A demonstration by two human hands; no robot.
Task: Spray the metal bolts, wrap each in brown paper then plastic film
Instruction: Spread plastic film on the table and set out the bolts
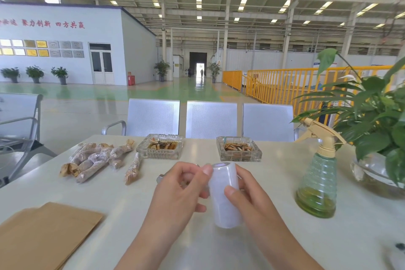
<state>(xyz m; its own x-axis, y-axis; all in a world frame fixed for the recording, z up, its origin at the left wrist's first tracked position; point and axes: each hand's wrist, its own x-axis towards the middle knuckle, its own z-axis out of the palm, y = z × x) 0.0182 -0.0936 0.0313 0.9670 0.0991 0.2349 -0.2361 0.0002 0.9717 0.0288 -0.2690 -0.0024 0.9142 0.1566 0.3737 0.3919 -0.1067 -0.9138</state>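
Head view looks over a pale tabletop (274, 247), where both bare hands meet at the centre. Right hand (247, 193) grasps an upright white roll of plastic film (224, 195), thumb across its front, the other fingers hidden behind it. Left hand (182, 188) has curled fingers with the thumb tip pressed to the roll's upper edge; a small grey metal piece (160, 178) peeks out behind it, mostly hidden, so what it is cannot be told. Far left lies a cluster of film-wrapped brown-paper bundles (96, 158). Flat brown paper sheets (43, 237) are cut off at the lower left corner. Two glass ashtrays (161, 147) sit beyond the hands, and a green translucent spray bottle (317, 182) stands right, beside a leafy plant (372, 120).
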